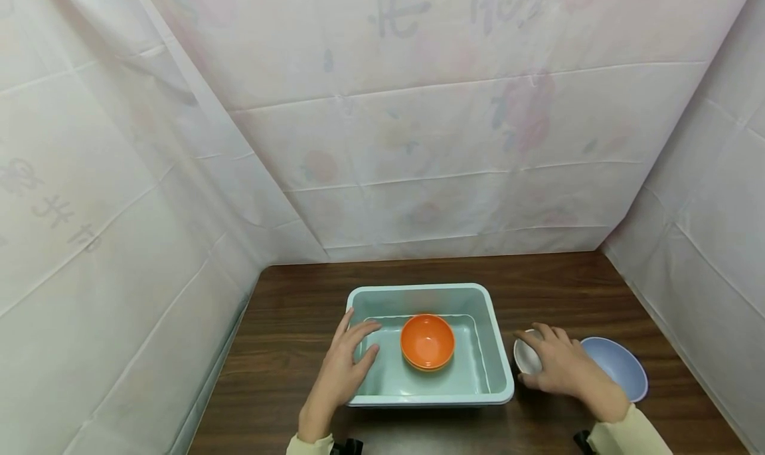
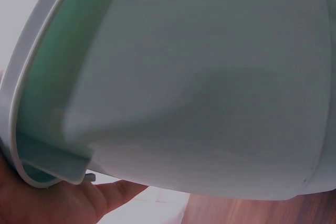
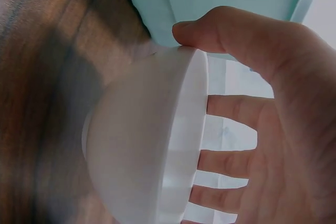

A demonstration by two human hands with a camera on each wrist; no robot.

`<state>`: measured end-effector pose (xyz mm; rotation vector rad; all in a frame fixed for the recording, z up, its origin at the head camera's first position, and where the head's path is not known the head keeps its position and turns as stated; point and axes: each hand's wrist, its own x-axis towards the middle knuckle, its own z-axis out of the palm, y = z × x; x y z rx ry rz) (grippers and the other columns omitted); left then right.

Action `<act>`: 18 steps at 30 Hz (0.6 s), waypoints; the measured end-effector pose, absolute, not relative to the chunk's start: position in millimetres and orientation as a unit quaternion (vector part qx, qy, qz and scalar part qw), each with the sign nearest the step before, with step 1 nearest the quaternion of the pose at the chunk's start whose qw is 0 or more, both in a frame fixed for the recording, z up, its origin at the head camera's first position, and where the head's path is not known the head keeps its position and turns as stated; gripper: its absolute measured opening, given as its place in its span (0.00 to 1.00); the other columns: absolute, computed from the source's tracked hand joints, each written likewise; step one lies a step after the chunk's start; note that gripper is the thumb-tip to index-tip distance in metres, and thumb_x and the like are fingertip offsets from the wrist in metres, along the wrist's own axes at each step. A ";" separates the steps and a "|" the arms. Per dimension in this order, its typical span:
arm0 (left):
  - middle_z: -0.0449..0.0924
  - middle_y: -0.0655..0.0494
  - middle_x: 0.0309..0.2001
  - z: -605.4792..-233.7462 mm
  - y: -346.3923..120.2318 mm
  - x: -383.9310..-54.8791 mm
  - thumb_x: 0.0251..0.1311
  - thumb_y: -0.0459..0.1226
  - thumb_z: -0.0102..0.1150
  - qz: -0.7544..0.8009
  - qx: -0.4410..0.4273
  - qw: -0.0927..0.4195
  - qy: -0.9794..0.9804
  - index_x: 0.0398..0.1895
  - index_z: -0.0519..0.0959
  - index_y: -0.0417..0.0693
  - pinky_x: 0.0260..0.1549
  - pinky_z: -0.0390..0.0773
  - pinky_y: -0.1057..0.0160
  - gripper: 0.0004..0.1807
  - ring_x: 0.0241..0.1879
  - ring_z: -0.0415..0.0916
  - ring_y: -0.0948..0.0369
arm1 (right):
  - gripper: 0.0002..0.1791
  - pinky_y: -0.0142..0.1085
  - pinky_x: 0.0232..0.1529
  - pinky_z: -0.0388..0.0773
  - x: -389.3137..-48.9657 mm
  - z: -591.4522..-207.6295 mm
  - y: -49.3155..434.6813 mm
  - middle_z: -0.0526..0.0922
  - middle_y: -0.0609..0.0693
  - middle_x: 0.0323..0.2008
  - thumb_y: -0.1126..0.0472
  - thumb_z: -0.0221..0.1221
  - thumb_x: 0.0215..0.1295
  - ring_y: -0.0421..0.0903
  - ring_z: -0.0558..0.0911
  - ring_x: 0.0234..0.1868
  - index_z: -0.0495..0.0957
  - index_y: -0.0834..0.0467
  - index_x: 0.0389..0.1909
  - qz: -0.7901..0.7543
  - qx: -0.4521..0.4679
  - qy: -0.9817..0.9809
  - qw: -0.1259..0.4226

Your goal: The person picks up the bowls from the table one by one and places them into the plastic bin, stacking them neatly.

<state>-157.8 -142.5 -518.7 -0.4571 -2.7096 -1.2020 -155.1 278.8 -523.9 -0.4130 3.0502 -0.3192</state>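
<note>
My right hand [image 1: 558,365] grips a small white bowl [image 1: 526,357] to the right of the basin. In the right wrist view the thumb and several fingers pinch opposite sides of the white bowl's [image 3: 142,135] rim; a shadow lies on the wood beside it. A pale green rectangular basin [image 1: 430,400] stands in the middle of the table. Inside it sits an orange bowl [image 1: 427,342], seemingly stacked on another. My left hand [image 1: 343,368] is at the basin's left side, fingers spread and largely straight. The left wrist view shows the basin's wall [image 2: 199,87] up close.
A light blue bowl [image 1: 618,368] lies on the dark wooden table [image 1: 299,349], just right of my right hand and partly behind the wrist. White printed sheeting [image 1: 442,143] hangs behind the table and along both sides.
</note>
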 end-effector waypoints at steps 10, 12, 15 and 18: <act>0.81 0.55 0.64 -519.1 -141.7 -157.6 0.67 0.36 0.67 -0.395 -0.153 0.082 -0.902 0.60 0.82 0.53 0.72 0.63 0.33 0.19 0.81 0.50 0.45 | 0.44 0.71 0.43 0.76 -162.1 -509.9 279.6 0.74 0.68 0.63 0.38 0.73 0.47 0.73 0.75 0.58 0.77 0.53 0.66 -0.089 -0.136 0.986 0.024; 0.81 0.56 0.64 -519.1 -141.6 -157.3 0.66 0.35 0.67 -0.396 -0.151 0.083 -0.902 0.60 0.82 0.55 0.72 0.63 0.33 0.19 0.81 0.50 0.46 | 0.44 0.71 0.44 0.76 -163.0 -506.3 279.1 0.74 0.69 0.63 0.38 0.73 0.48 0.73 0.75 0.59 0.77 0.53 0.66 -0.090 -0.133 0.987 0.025; 0.81 0.56 0.64 -518.6 -141.5 -157.3 0.66 0.35 0.67 -0.396 -0.150 0.083 -0.902 0.60 0.82 0.56 0.72 0.63 0.33 0.20 0.81 0.50 0.46 | 0.44 0.70 0.44 0.76 -164.0 -501.5 278.4 0.74 0.68 0.64 0.38 0.73 0.49 0.73 0.75 0.59 0.76 0.52 0.67 -0.083 -0.134 0.987 0.022; 0.81 0.56 0.64 -518.0 -141.4 -157.4 0.67 0.37 0.67 -0.397 -0.148 0.078 -0.903 0.60 0.82 0.56 0.73 0.63 0.35 0.19 0.81 0.50 0.47 | 0.44 0.69 0.43 0.77 -164.9 -496.2 278.0 0.74 0.68 0.64 0.38 0.73 0.48 0.73 0.75 0.59 0.76 0.52 0.67 -0.077 -0.137 0.987 0.014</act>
